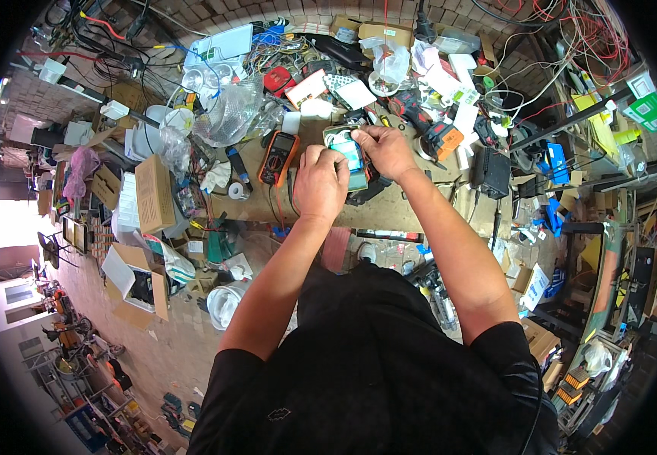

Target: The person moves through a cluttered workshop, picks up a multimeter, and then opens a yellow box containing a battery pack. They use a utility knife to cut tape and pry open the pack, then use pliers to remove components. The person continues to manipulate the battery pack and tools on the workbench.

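Observation:
Over the middle of the workbench [404, 212], both my hands are at a small open case [357, 182] with a light-blue piece and a coiled white cable [336, 138] in it. My left hand [319, 182] is closed at its left side, fingers curled over the edge. My right hand [389, 152] pinches at its upper right edge; what lies between the fingertips is partly hidden. Just left of my left hand is an orange and dark multimeter [277, 159], its leads hanging toward the bench's front edge. A dark strap-like thing lies partly under the case.
An orange and black power tool [442, 140] lies right of my hands, near a black box-shaped device [490, 171]. Bubble wrap [230, 114], papers and tangled wires crowd the back. A cardboard box [154, 194] stands left. A white bucket [226, 305] sits below the bench.

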Demonstrator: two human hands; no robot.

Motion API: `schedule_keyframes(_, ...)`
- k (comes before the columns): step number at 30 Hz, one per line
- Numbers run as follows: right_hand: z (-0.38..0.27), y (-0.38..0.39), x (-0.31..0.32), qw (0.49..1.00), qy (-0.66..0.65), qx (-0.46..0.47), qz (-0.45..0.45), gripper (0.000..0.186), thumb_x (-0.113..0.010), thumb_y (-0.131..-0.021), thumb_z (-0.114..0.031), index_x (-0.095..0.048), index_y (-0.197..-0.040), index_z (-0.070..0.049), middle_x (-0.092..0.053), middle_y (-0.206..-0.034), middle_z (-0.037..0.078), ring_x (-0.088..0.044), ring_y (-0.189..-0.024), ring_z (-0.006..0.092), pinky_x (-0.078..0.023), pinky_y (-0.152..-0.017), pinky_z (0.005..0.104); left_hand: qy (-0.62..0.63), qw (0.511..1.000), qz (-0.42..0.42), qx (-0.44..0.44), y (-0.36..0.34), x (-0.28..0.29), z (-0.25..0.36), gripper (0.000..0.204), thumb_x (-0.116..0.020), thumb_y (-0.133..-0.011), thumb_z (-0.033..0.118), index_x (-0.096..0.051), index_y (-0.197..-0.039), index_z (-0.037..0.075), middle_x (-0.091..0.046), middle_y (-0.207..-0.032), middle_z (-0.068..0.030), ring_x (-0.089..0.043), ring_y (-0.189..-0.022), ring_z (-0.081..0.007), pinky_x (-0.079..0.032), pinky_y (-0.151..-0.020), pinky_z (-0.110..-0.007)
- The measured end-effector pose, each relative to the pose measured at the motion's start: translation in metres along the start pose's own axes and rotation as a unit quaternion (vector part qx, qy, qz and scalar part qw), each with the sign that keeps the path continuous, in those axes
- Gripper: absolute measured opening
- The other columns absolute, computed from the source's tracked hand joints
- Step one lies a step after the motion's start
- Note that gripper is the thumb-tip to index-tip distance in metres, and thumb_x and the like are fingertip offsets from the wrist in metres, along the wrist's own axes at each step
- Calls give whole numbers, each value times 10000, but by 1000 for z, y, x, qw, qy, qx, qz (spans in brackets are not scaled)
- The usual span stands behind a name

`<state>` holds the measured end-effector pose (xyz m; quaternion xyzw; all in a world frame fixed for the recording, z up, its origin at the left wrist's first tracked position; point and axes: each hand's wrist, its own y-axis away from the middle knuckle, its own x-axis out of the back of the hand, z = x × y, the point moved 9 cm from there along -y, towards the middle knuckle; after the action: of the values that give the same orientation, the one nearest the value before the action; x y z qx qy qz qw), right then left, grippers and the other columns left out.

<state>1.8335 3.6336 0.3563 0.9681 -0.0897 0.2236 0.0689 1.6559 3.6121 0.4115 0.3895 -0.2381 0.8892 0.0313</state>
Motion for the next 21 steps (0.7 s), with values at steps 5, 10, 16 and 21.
schedule_keyframes(5,-2,-1,0,1000,0,5,-1,370,-697,-1004,-407,-790,-1147,-79,-768,-839,142,-716,-712,233,-559,-720,380,103,988,21,113,3,1,-26,82,-738,-932,113,-695,-945,44,-625,-999,-110,-651,-773,-256,-530,-723,-374)
schedule_keyframes(10,-2,1,1,1000,3,-9,-3,372,-695,-1006,-405,-786,-1141,-71,-768,-850,147,-716,-730,233,-556,-730,378,255,953,46,160,20,1,-73,131,-686,-1021,148,-654,-999,23,-604,-864,-8,-588,-709,-87,-494,-644,-291)
schedule_keyframes(16,6,-4,-7,998,-30,-29,-38,409,-715,-1018,-358,-755,-1182,15,-783,-967,109,-650,-865,129,-535,-848,329,150,943,-283,87,105,1,-115,179,-674,-983,97,-648,-1141,17,-697,-902,-59,-683,-785,-175,-551,-726,-346)
schedule_keyframes(21,12,-8,-4,999,-42,8,-17,354,-710,-1020,-351,-776,-1122,-18,-676,-732,50,-560,-678,110,-496,-675,327,46,929,-343,127,128,5,-118,244,-652,-938,60,-720,-1170,28,-745,-1130,-173,-739,-960,-340,-560,-859,-434)
